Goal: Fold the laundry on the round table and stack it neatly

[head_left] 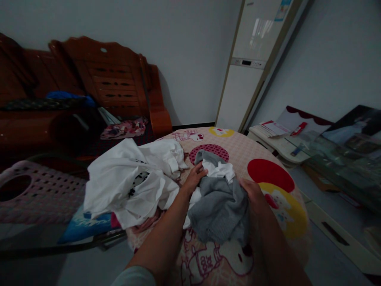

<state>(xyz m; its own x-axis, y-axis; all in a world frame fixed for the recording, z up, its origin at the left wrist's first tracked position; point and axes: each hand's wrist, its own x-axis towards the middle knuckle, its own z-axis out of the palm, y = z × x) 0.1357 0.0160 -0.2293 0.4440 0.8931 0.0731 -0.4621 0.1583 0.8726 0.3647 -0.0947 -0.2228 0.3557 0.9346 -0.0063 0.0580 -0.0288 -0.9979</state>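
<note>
A grey knit garment (222,212) lies crumpled on the round table in front of me, its ribbed edge toward me. White cloth (219,170) shows at its far end, inside or on top of it; I cannot tell which. My left hand (195,178) is closed on the garment's far left edge, beside the white cloth. At its right edge, my right hand (253,194) grips the grey fabric, with the fingertips partly hidden. To the left of my left forearm is a heap of white clothing (119,182) with a dark print.
The table carries a pink patterned cloth (238,143). A wooden sofa (104,75) stands at the back left, a pink woven chair (44,194) at the left. A tall air conditioner (242,91) stands behind. At the right are a white cabinet (258,137) and a glass-topped table (336,159).
</note>
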